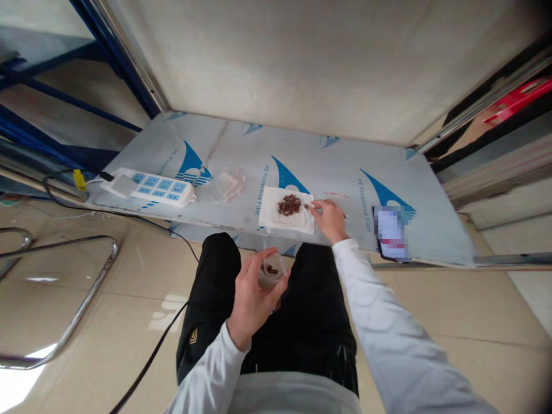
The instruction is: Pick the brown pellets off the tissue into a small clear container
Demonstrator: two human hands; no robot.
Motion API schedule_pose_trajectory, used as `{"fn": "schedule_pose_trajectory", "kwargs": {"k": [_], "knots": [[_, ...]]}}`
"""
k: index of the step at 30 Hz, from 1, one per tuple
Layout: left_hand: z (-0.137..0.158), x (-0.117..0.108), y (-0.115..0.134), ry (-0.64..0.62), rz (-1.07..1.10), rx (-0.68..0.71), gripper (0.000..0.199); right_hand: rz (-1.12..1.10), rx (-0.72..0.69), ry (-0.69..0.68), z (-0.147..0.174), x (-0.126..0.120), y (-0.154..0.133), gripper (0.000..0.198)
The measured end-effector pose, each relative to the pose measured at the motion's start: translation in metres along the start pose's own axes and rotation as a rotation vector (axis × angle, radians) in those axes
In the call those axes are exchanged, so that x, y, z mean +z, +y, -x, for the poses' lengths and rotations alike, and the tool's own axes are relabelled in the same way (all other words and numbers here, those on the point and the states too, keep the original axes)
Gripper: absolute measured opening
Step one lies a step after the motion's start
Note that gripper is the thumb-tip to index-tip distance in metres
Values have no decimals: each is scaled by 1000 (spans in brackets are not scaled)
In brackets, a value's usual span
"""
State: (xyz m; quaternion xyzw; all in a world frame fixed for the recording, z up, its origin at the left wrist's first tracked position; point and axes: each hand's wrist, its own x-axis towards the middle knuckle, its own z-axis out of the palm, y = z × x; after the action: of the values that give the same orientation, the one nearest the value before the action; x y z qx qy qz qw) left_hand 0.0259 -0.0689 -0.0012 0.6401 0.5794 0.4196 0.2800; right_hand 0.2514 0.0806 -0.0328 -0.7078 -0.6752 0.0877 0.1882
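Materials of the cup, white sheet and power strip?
Cup: probably clear plastic, fairly glossy; see-through wall, though glass isn't ruled out.
White sheet: tissue or thin cloth, matte; soft, slightly uneven edges.
Power strip: likely hard moulded plastic, smooth; even white and blue colouring, rounded corners.

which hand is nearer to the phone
Right. The right hand is over the table, left of the phone and not touching it; the left hand is farther left, nearer the body, holding a clear cup.

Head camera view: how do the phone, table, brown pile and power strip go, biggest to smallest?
By how big they look:
1. table
2. power strip
3. phone
4. brown pile
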Motion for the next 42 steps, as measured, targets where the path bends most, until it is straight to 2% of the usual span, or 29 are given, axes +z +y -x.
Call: {"fn": "schedule_pose_trajectory", "kwargs": {"k": [4,19,24,27,31,34,36,39,42], "knots": [[-1,0,2,3,-12,1,36,54,3,-4,-3,17,-3,22],[-3,4,1,-6,-29,11,37,151,-87,-63,3,13,-8,26],[-3,3,1,1,-37,18,38,122,-114,-36,5,14,-8,27],[-3,1,1,5,-45,10,38,50,-118,14,17,0,-16,25],[-3,-2,1,10,-44,-14,38,-327,-191,116,63,-45,-46,18],[-3,-1,1,2,-21,-7,38,-445,-346,-17,103,-78,-73,11],[-3,1,2,-15,-1,10,39,-409,-464,-132,119,-90,-87,15],[-2,2,3,-37,29,41,40,-252,-580,-260,127,-94,-99,21],[0,1,4,-49,53,65,41,-168,-620,-326,125,-94,-104,23]]}}
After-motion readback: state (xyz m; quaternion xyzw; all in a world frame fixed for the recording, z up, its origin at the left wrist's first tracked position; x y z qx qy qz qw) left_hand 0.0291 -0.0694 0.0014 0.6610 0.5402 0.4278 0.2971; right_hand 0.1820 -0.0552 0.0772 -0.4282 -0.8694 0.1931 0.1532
